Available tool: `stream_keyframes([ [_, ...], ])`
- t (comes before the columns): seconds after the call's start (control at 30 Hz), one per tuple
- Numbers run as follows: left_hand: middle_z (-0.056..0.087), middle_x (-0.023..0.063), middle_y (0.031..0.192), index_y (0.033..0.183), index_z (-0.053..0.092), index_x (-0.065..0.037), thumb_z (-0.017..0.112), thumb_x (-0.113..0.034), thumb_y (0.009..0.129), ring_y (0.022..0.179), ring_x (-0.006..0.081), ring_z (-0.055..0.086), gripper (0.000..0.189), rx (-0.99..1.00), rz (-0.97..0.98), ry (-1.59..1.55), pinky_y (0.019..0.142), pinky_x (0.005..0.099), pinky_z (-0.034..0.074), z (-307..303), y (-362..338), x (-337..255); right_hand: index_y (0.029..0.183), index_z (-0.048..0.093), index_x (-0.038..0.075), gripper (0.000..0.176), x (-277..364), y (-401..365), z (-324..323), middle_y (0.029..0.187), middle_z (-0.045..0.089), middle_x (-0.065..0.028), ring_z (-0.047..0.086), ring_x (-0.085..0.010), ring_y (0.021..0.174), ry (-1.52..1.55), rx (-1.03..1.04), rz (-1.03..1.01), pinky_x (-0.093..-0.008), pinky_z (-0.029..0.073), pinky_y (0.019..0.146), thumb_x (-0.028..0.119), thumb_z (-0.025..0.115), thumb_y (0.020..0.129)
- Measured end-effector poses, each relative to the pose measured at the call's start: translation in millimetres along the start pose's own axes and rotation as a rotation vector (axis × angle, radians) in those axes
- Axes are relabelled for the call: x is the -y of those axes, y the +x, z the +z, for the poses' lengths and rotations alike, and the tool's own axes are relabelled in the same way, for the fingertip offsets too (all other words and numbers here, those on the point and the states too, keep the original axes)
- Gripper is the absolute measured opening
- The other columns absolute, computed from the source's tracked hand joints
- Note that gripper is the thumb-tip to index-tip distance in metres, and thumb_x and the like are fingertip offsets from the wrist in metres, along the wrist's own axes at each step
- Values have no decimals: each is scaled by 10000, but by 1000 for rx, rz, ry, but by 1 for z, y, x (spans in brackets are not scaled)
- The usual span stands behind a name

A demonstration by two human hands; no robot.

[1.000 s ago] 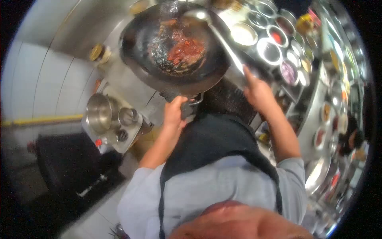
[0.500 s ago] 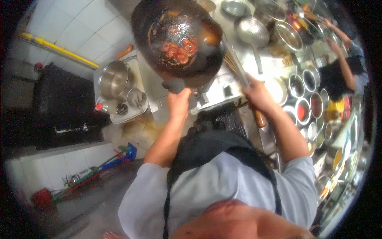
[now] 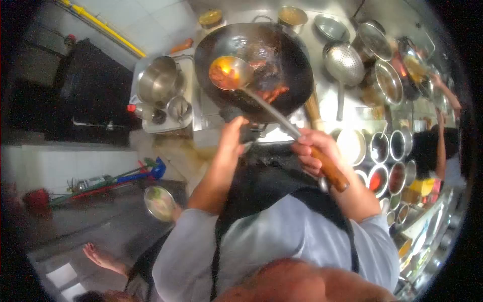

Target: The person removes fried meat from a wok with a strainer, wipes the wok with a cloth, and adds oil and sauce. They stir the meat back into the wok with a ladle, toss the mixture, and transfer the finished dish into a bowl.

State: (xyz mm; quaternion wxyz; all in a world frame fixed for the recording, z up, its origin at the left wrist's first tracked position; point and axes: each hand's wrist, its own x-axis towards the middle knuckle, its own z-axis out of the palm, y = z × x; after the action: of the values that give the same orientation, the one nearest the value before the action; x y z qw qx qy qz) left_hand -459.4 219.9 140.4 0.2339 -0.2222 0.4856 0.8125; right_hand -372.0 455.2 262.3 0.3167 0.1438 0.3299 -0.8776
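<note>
A large dark wok rests over the stove, with reddish food and a shiny coating of sauce or oil inside. My left hand is closed at the wok's near side, around its dark handle; part of the fingers is hidden. In my right hand is a ladle, gripped where its metal shaft meets the wooden grip. The ladle's bowl, over the left part of the wok, contains orange-red sauce or food.
A perforated skimmer and metal bowls lie right of the wok; several seasoning pots stand nearer. Left is a tray with a steel pot. Behind my left side, another person's hand and a food bowl appear. Someone else works far right.
The wok has gone from tilted to nearly level. My right hand has swung the ladle's bowl to the wok's left side, now filled. Another person with a bowl has appeared at lower left.
</note>
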Motion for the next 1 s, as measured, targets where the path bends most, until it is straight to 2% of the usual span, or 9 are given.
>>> stream_keyframes([
  [0.07,650,62,869,958,599,-42,564,-159,827,764,183,654,179,56,-73,-64,624,320,543,-22,8,10,1131,450,40,272,2,-5,-1,613,424,-10,395,-104,358,-54,-18,-30,-226,351,324,129,508,882],
  [0.17,652,122,972,1028,649,-98,569,-260,846,918,280,610,256,-6,581,1677,757,434,461,-28,11,9,1310,438,30,482,22,-21,5,640,458,-27,423,-113,367,-177,-186,-80,-226,372,329,112,547,848],
  [0.2,637,50,875,932,598,-18,527,-57,825,768,190,659,134,189,705,741,623,285,542,-22,4,12,1356,414,25,549,34,-25,9,663,489,-43,449,-118,387,-460,-308,-81,-235,388,345,104,558,832],
  [0.3,626,67,842,894,594,0,527,12,775,747,181,648,136,128,880,1008,602,283,530,-36,33,7,1413,381,9,648,49,-18,-1,715,561,-84,522,-135,455,-1120,-628,-159,-263,432,404,94,575,800],
  [0.33,617,75,802,856,585,7,541,9,760,692,167,627,105,232,515,134,590,306,524,-22,36,0,1396,395,-3,624,44,-9,-41,683,556,-72,541,-145,481,-1496,-629,-387,-282,449,437,103,574,808],
  [0.6,589,52,708,755,570,11,583,-42,739,599,152,581,56,-119,396,493,581,301,498,48,-6,-81,1312,455,-25,514,83,9,17,589,509,-33,515,-145,405,-867,-472,216,-282,453,369,55,529,810],
  [0.73,562,15,639,710,575,-3,610,-101,735,581,118,535,107,-180,332,626,536,304,436,37,0,-83,1051,507,-20,276,88,6,48,610,511,-52,496,-155,383,-763,-301,253,-275,435,357,64,474,790],
  [0.9,579,28,663,762,619,63,631,-139,733,574,116,503,205,-235,132,528,521,331,401,0,19,-45,1164,495,-24,374,74,22,56,601,487,-41,474,-142,369,-597,-198,227,-258,422,342,52,467,798],
  [1.0,632,71,732,823,622,70,643,-134,733,669,151,570,224,-259,283,565,627,345,463,0,5,-39,1251,466,-24,456,62,35,50,600,467,-29,463,-132,372,-474,-146,181,-235,415,338,40,461,799],
])
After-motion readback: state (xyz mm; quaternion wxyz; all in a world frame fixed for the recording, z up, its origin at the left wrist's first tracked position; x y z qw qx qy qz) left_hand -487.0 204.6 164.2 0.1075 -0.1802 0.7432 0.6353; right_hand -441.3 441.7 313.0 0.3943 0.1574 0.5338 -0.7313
